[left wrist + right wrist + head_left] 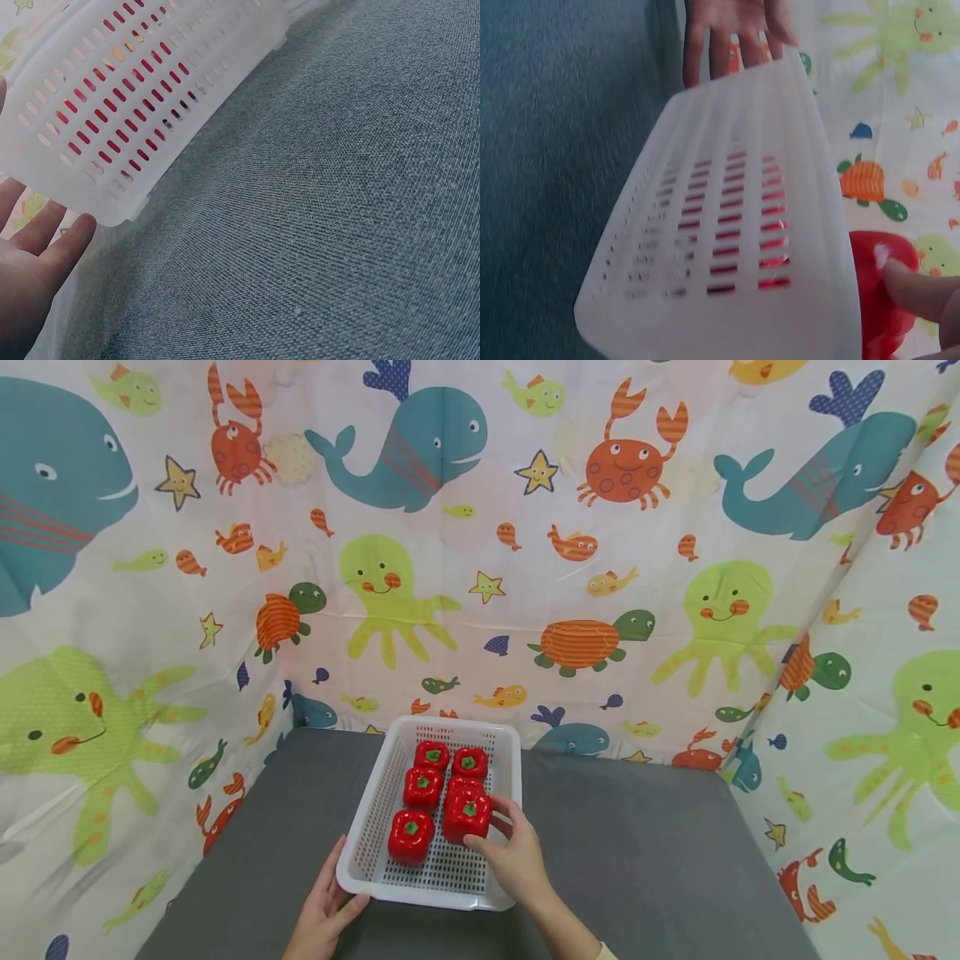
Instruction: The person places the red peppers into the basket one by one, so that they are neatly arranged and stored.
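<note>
A white perforated plastic basket (420,894) stands on the table with several red bell peppers (411,837) in it, in two rows, their green stems up. My right hand (517,857) grips one red bell pepper (467,817) at the right row's front, thumb on the near side and fingers on the far side. That pepper (885,292) is above the rim in the right wrist view and partly covers another pepper behind it. My left hand (324,910) holds the basket's near left corner, thumb at the rim and fingers along the outer wall (97,112).
The dark grey tabletop (637,852) extends to both sides of the basket. Behind it and at the sides hangs a white curtain (465,685) printed with sea animals. The basket's back edge lies close to the curtain.
</note>
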The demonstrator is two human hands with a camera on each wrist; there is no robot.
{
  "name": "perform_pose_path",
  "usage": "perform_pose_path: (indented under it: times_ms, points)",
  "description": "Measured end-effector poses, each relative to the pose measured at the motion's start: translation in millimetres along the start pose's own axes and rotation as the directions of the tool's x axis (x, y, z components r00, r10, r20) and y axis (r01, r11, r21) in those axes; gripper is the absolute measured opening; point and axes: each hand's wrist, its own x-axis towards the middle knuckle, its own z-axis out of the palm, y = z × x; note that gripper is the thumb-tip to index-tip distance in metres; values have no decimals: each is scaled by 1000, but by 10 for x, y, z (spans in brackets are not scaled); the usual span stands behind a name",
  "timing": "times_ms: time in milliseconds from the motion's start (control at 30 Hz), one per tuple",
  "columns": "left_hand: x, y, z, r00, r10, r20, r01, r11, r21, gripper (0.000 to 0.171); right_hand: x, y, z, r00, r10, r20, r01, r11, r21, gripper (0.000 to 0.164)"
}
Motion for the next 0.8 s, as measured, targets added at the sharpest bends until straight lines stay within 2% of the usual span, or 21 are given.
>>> perform_pose_path:
  times_ms: [233,433,667,800]
  points:
    - [4,0,6,1000,8,-5,-8,1000,1,95,29,69,158,996,90,9,-89,995,-47,73]
    - [14,-21,5,1000,3,-1,-3,1000,6,95,49,83,224,983,183,3,-183,983,-6,73]
    - [28,-43,2,999,52,15,-51,998,-20,95,49,78,294,972,234,-35,-234,972,11,71]
    - [18,-48,-3,999,42,9,-42,999,-14,95,73,124,348,962,268,-54,-266,963,51,70]
